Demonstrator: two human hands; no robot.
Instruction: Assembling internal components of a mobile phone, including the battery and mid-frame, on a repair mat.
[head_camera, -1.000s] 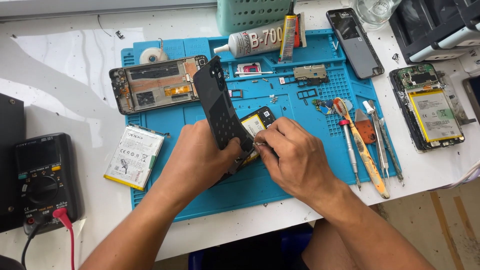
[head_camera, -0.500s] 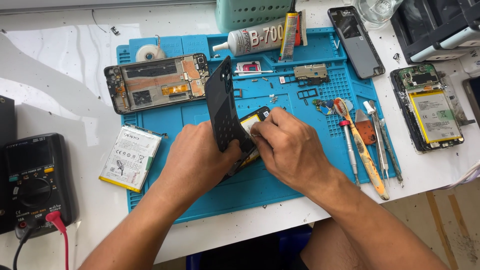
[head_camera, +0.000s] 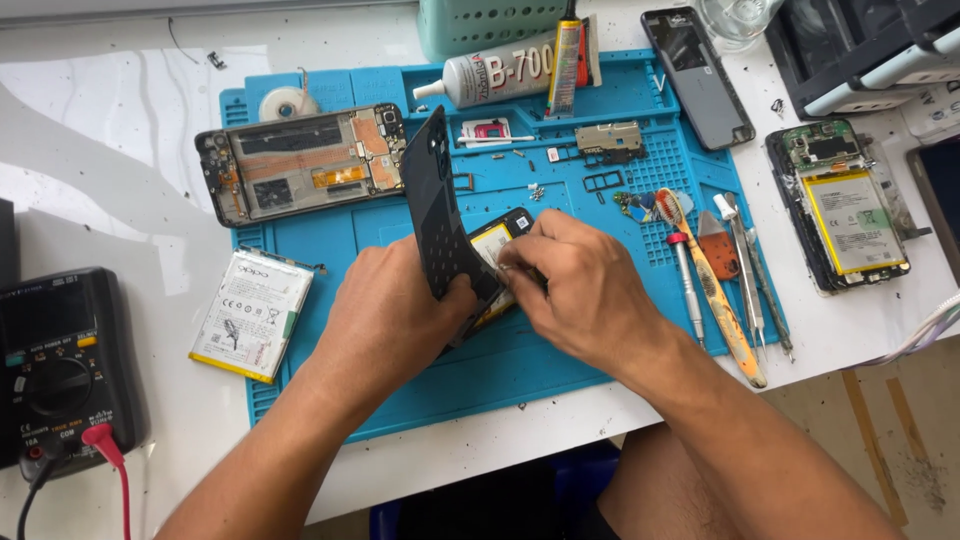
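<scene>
Currently: left hand (head_camera: 395, 310) grips tilted black phone back cover (head_camera: 440, 215); right hand (head_camera: 580, 285) pinches at opened black phone (head_camera: 500, 240) with yellow battery. Risk: prying may puncture battery or crack cover.

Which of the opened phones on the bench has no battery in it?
The opened phone at the mat's upper left: its battery bay is bare, while the one at the right edge holds a battery.

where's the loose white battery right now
In the head view, the white battery lies at the blue mat's left edge, between the multimeter and the left hand.
</scene>
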